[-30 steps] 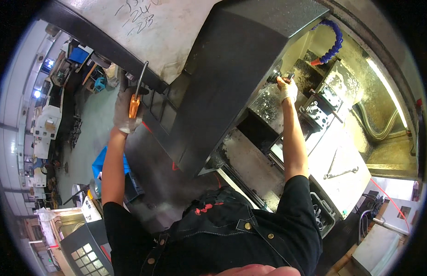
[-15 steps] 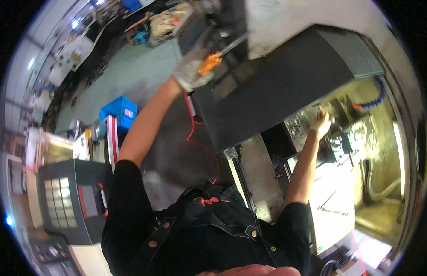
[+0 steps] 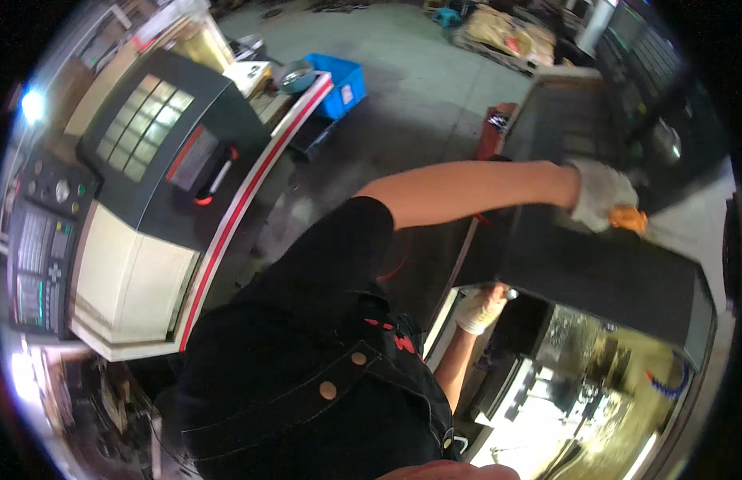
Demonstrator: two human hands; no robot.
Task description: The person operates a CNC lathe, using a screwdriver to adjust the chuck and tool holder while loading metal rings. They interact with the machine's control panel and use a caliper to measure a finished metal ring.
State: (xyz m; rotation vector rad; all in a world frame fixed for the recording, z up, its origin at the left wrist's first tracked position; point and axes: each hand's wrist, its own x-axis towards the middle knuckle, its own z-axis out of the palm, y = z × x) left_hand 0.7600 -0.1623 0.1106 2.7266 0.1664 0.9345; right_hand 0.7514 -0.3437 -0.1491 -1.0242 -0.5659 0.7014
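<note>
The gloved left hand (image 3: pixel 607 194) is wrapped around an orange-handled tool (image 3: pixel 628 219) above the lathe's dark door (image 3: pixel 603 260), its far end lost in blur. The gloved right hand (image 3: pixel 479 312) is curled at the door's lower edge, seemingly pinching a small metal piece (image 3: pixel 511 294) (shiny, rounded at the end). So far, the lit chamber (image 3: pixel 639 404) lies exposed; neither item has yet been set down.

That head-worn fisheye looks down, close over its wearer's black shirt (image 3: pixel 283 320), out across the floor (image 3: pixel 419 88).
</note>
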